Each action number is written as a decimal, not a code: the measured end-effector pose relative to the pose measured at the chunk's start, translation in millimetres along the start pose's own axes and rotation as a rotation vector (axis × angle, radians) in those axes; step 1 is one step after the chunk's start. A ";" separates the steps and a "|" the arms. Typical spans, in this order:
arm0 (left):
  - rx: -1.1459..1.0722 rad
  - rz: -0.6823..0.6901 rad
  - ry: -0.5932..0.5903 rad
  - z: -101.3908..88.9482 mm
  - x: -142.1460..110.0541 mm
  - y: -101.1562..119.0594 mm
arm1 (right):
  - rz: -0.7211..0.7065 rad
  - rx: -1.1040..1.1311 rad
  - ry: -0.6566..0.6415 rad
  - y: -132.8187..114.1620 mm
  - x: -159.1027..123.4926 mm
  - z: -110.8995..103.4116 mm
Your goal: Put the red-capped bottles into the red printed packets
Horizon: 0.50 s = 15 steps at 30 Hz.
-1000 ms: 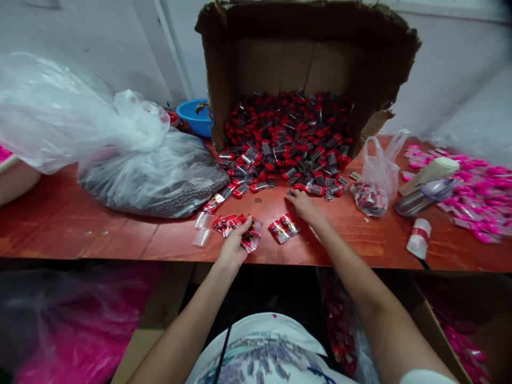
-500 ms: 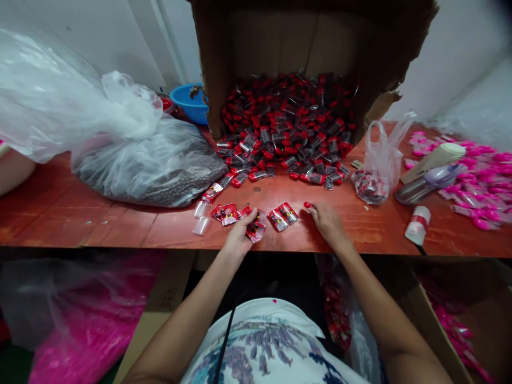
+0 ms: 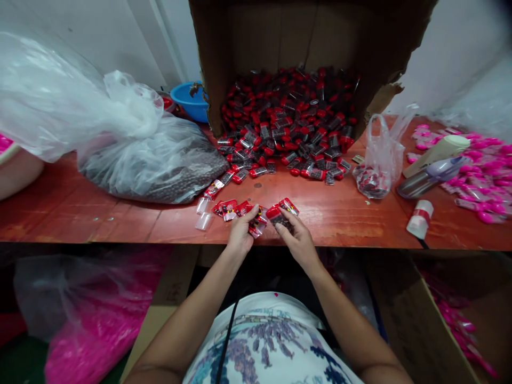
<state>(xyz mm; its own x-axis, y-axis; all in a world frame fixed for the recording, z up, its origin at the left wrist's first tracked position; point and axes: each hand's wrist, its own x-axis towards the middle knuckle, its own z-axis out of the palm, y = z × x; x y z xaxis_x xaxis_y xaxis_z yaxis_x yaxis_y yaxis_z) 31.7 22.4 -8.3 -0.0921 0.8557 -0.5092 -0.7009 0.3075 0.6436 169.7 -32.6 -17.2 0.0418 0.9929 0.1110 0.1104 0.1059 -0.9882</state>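
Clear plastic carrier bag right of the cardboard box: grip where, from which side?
I'd pinch the clear plastic carrier bag by its upright handle loops, coming from above: they stand free over the red-and-dark contents gathered at its base, while a lavender-topped clear bottle sits close on its right.

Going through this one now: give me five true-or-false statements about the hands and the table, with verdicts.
1. The left hand holds red printed packets. True.
2. The right hand is empty. False: it holds a small red-ended piece.
3. The cardboard box contains a heap of red-and-dark pieces. True.
4. The blue bowl is right of the box. False: it is on the left.
5. Pink pieces lie on the right part of the table. True.
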 end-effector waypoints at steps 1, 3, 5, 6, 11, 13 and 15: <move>0.005 0.006 0.000 -0.1 -0.5 0.0 | -0.034 -0.061 -0.004 0.3 -0.7 -1.2; 0.017 0.033 -0.011 -0.2 -1.6 -0.2 | -0.077 -0.150 -0.040 1.1 -2.2 -2.5; 0.028 0.101 -0.045 -0.4 -3.2 -0.5 | -0.081 -0.172 -0.077 2.2 -3.6 -2.0; 0.034 0.140 -0.067 -0.5 -4.3 -0.5 | -0.069 -0.155 -0.078 2.8 -4.0 -1.2; 0.115 0.219 -0.209 -0.6 -13.5 1.4 | 0.110 0.130 0.001 4.3 -2.7 3.4; 0.167 0.222 -0.273 -0.6 -17.7 2.1 | 0.109 0.172 0.005 3.8 -1.3 3.0; 0.210 0.235 -0.293 -1.2 -20.7 2.1 | 0.048 0.137 0.012 2.7 -0.2 1.1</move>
<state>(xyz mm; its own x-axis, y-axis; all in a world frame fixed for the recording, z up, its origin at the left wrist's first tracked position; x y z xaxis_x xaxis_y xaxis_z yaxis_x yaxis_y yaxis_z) 31.3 4.9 2.9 -0.0065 0.9854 -0.1703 -0.5230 0.1417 0.8404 168.9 -32.5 -20.1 0.0561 0.9964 0.0634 -0.0288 0.0651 -0.9975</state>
